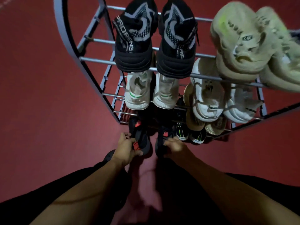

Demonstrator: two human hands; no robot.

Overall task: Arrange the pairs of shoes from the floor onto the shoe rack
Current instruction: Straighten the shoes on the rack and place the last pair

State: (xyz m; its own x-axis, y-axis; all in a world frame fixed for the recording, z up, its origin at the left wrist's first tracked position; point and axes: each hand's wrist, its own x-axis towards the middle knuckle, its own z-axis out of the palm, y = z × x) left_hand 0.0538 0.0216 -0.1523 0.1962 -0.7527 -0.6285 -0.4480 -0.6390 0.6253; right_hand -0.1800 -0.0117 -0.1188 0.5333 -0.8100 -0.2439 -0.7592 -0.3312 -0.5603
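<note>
A grey metal shoe rack [95, 60] with several tiers stands in front of me on the red floor. My left hand [125, 149] grips the heel of a black shoe with red accents [139, 135] at the rack's lowest level. My right hand [175, 146] holds its mate [160, 140] beside it. A black and grey pair [155, 38] sits on the top tier, with a beige pair [246, 46] to its right. White pairs [151, 91] [207, 98] fill the tier below. Tan shoes [215, 127] and black shoes with green stripes [190, 135] sit lower right.
Red floor [48, 119] spreads to the left and right of the rack. My dark-clothed legs [186, 200] fill the bottom of the view. A dark shoe [108, 157] shows under my left wrist.
</note>
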